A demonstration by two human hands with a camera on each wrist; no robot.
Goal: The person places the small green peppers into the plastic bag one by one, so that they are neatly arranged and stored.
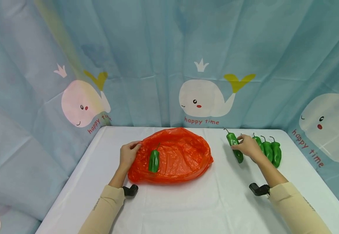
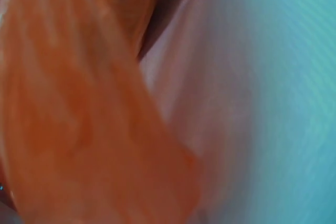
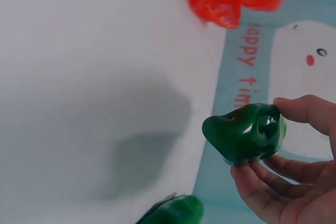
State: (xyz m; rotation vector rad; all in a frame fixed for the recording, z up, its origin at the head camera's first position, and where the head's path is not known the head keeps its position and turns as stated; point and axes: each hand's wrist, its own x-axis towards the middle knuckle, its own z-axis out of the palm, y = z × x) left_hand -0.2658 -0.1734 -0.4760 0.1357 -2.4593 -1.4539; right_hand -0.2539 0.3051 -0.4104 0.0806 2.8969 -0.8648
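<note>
My right hand (image 1: 247, 147) pinches a green pepper (image 1: 234, 147) between thumb and fingers, its thin stem pointing up and away. Seen from the right wrist, that pepper (image 3: 247, 132) hangs above the white table with its shadow below. At the left side of an opened red plastic bag (image 1: 181, 159), my left hand (image 1: 128, 154) pinches the rim between thumb and fingers. Inside the bag, toward its left, lies another green pepper (image 1: 153, 161). Blurred orange-red plastic (image 2: 100, 119) fills much of the left wrist view, where the hand itself is hidden.
Several green peppers (image 1: 276, 154) lie in a row at the right of the white table (image 1: 184, 208), partly behind the right hand. A blue curtain (image 1: 157, 65) printed with whales rises behind the table's back edge. Black wrist cameras (image 1: 130, 190) sit at both cuffs.
</note>
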